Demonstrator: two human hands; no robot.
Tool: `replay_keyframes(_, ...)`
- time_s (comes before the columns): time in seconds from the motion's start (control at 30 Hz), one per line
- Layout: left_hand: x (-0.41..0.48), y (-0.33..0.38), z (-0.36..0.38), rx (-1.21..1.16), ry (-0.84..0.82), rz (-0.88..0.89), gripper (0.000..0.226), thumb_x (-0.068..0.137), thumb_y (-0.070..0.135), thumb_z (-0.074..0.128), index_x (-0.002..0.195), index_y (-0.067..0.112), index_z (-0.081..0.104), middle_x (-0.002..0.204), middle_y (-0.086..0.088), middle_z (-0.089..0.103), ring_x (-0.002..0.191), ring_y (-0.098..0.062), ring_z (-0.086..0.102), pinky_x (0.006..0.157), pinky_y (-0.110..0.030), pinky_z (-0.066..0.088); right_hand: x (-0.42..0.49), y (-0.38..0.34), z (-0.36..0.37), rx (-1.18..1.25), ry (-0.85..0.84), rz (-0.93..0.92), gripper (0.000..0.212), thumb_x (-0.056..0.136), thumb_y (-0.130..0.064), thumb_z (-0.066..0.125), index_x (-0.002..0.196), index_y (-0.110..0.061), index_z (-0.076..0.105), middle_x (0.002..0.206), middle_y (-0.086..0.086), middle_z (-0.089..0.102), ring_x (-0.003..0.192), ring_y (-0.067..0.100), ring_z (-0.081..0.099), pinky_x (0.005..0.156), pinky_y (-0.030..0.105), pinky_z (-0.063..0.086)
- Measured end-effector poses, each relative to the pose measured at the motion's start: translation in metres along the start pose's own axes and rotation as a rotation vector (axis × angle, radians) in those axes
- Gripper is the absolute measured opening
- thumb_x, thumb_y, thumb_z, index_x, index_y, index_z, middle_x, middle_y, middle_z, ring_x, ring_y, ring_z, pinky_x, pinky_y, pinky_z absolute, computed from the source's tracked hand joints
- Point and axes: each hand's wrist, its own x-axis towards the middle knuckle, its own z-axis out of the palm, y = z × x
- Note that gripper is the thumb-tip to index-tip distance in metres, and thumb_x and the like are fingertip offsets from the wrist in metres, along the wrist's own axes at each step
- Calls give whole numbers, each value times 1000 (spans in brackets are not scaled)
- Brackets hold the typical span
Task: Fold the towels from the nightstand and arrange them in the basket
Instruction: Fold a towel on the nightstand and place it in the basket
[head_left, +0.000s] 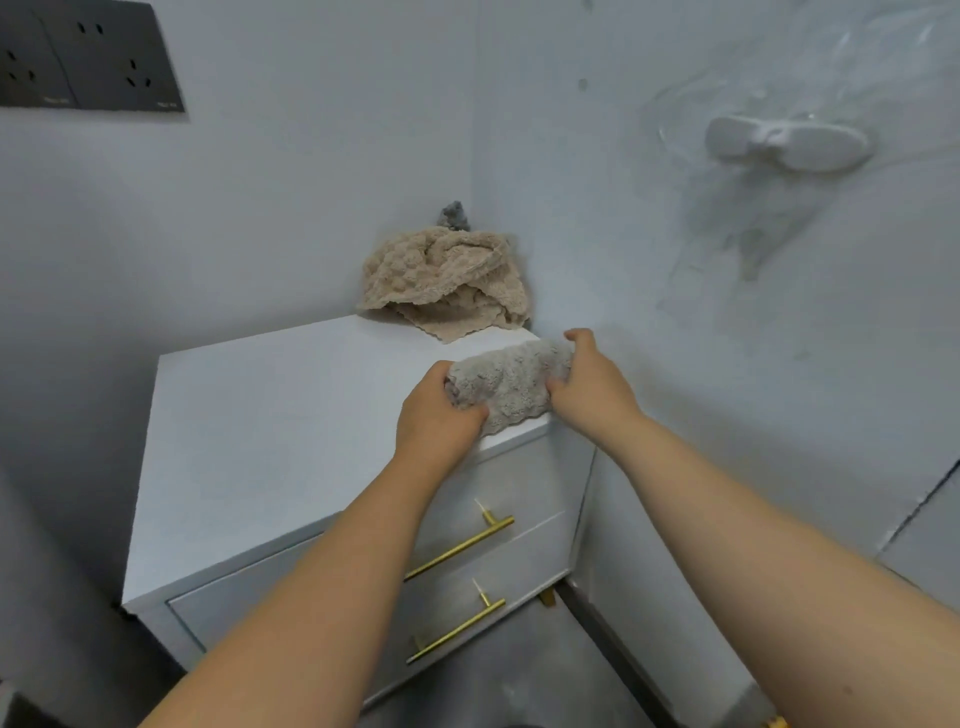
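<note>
A grey fluffy towel (511, 384), folded into a small bundle, lies at the front right corner of the white nightstand (291, 415). My left hand (439, 415) grips its left end and my right hand (587, 384) grips its right end. A crumpled beige towel (447, 278) sits in the back corner of the nightstand top. Behind it a bit of darker grey cloth (456, 215) peeks out against the wall. No basket is in view.
The nightstand has two drawers with gold bar handles (460, 548). It stands in a corner of white walls. A dark socket panel (88, 57) is on the left wall and a white hook fixture (787, 143) on the right wall.
</note>
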Motion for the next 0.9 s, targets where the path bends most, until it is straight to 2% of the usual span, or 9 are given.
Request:
replay_keyframes(0.13, -21, 16, 25, -6, 78, 11, 25, 78, 6, 64, 95, 21, 53, 80, 12, 54, 83, -19, 54, 69, -28, 41, -14, 15, -26, -293, -88, -175, 74, 82, -9, 60, 147, -14, 24, 141, 14, 37, 129, 33, 35, 105, 40, 35)
replay_keyframes(0.3, -59, 33, 60, -33, 85, 81, 22, 74, -2, 52, 88, 14, 56, 75, 7, 56, 75, -22, 54, 60, -33, 42, -31, 31, -57, -527, -197, -318, 73, 77, -24, 70, 142, -20, 37, 147, 10, 34, 135, 30, 29, 110, 38, 28)
replay_keyframes(0.37, -74, 37, 73, -8, 65, 105, 25, 74, -4, 49, 87, 16, 56, 79, 5, 58, 76, -21, 53, 59, -32, 39, -40, 36, -64, -602, -280, -349, 62, 74, -32, 74, 130, -22, 50, 136, 6, 47, 126, 27, 42, 103, 36, 36)
replay_keyframes(0.43, -88, 38, 87, 13, 53, 86, 26, 76, -2, 48, 88, 19, 57, 86, 2, 60, 80, -20, 55, 61, -31, 40, -54, 42, -66, -589, -387, -297, 49, 71, -33, 78, 113, -19, 59, 115, 3, 60, 106, 23, 56, 84, 29, 45)
replay_keyframes(0.5, -101, 38, 97, -2, 68, 31, 29, 75, -3, 46, 89, 20, 58, 89, 0, 62, 84, -22, 55, 65, -30, 42, -67, 52, -65, -497, -507, -186, 34, 70, -24, 78, 98, -13, 63, 97, 4, 68, 88, 23, 64, 64, 24, 45)
replay_keyframes(0.57, -114, 40, 107, -123, 102, -93, 30, 76, -5, 46, 90, 19, 57, 89, 0, 62, 84, -20, 55, 65, -28, 41, -78, 66, -63, -377, -584, -102, 22, 71, -20, 77, 88, -14, 64, 88, 5, 69, 80, 23, 66, 58, 22, 44)
replay_keyframes(0.67, -128, 31, 131, -412, 163, -406, 28, 80, -5, 49, 94, 18, 58, 94, -2, 63, 80, -17, 57, 62, -23, 44, -92, 86, -62, -285, -701, 10, 20, 76, -22, 77, 88, -18, 61, 87, -2, 64, 83, 17, 62, 66, 23, 47)
replay_keyframes(0.73, -140, 20, 147, -540, 220, -595, 26, 78, -4, 53, 91, 18, 59, 99, -6, 66, 83, -24, 61, 66, -28, 50, -103, 103, -60, -253, -813, 92, 22, 77, -26, 77, 88, -16, 62, 85, -4, 65, 84, 19, 63, 70, 25, 49)
replay_keyframes(0.9, -180, -4, 174, -521, 164, -969, 34, 82, 5, 62, 115, 4, 56, 107, -9, 62, 80, -24, 56, 66, -33, 48, -133, 153, -54, -84, -1039, 387, 37, 83, -32, 71, 108, -6, 63, 103, 9, 70, 91, 22, 69, 79, 34, 55)
